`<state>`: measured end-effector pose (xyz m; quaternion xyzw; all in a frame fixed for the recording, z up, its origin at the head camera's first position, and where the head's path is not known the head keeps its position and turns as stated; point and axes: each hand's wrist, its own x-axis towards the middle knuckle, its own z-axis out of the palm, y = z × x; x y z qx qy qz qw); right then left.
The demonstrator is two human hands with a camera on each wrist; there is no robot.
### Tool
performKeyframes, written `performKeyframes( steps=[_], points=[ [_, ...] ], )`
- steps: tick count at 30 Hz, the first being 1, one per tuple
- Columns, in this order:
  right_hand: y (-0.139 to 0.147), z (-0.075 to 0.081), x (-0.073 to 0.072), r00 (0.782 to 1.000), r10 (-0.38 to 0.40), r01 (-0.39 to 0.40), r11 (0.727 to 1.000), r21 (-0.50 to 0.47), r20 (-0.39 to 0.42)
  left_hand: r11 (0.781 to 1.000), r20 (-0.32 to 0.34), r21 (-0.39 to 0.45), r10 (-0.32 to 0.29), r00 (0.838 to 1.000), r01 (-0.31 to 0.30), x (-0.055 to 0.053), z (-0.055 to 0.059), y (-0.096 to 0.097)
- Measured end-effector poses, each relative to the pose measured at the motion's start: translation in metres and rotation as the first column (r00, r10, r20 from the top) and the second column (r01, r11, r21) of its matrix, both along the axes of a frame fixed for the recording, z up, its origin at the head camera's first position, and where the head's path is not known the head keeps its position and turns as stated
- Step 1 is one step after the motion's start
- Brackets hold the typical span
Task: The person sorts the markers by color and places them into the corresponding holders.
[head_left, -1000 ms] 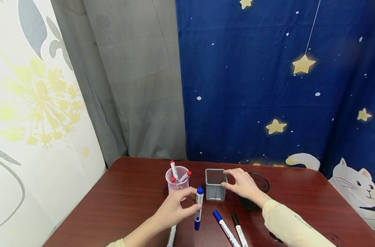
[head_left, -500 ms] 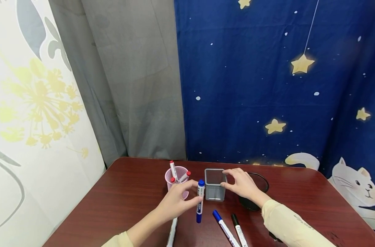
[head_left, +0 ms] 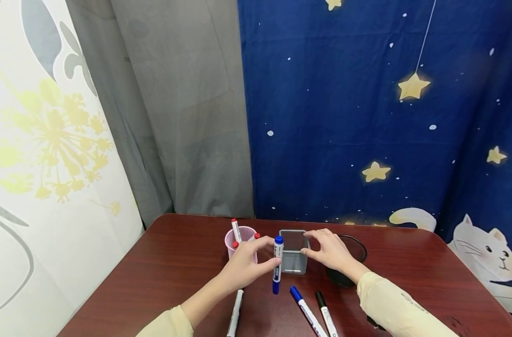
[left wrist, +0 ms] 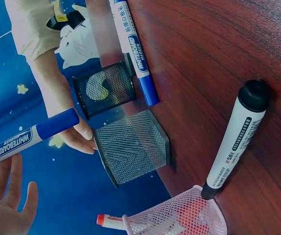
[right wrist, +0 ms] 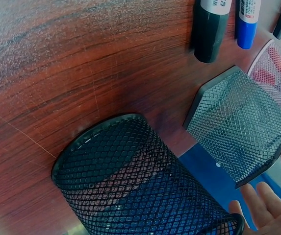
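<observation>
Between thumb and fingers, my left hand [head_left: 247, 266] pinches a blue whiteboard marker [head_left: 277, 271], nearly upright in the head view. The marker is held just in front of a grey square mesh pen holder [head_left: 295, 266], partly covering its left side. My right hand [head_left: 330, 251] holds that holder at its right upper rim, thumb near the front corner and fingers farther back. In the right wrist view, the fingertips [right wrist: 258, 196] lie by the grey holder's rim. No marker shows inside the grey mesh.
Left of it, a pink mesh cup [head_left: 229, 250] contains several red-capped markers [head_left: 236, 229]. A black mesh holder [head_left: 339, 279] stands under the right forearm. Lying on the brown table [head_left: 154, 281] are a blue-capped marker [head_left: 308, 313], a black-capped marker [head_left: 328, 314] and another marker [head_left: 236, 313].
My left hand has moved forward, up and slightly right with the blue marker, closer to the grey holder. My right hand and the holder stay in place.
</observation>
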<state>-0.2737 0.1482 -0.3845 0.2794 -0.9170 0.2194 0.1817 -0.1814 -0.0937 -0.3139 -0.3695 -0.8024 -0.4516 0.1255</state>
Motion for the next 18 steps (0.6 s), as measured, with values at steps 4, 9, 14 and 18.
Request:
performKeyframes(
  steps=[4, 9, 14, 18],
  points=[
    [0.0, 0.0, 0.0, 1.0, -0.004, 0.004, 1.0, -0.007, 0.011, 1.0, 0.001, 0.002, 0.005, 1.0, -0.005, -0.007, -0.005, 0.0],
    [0.0, 0.001, 0.0, 1.0, -0.011, 0.012, 1.0, -0.009, 0.025, 1.0, 0.009, 0.007, 0.017, 1.0, -0.017, -0.011, -0.004, 0.001],
    [-0.001, 0.001, 0.0, 1.0, -0.013, 0.013, 1.0, -0.001, 0.018, 0.999, 0.024, -0.001, 0.043, 0.999, -0.043, -0.011, 0.001, 0.003],
    [-0.001, 0.001, 0.001, 1.0, -0.007, 0.007, 1.0, -0.005, 0.008, 0.999, 0.031, 0.008, 0.037, 0.999, -0.037, -0.002, 0.018, 0.005]
  ],
)
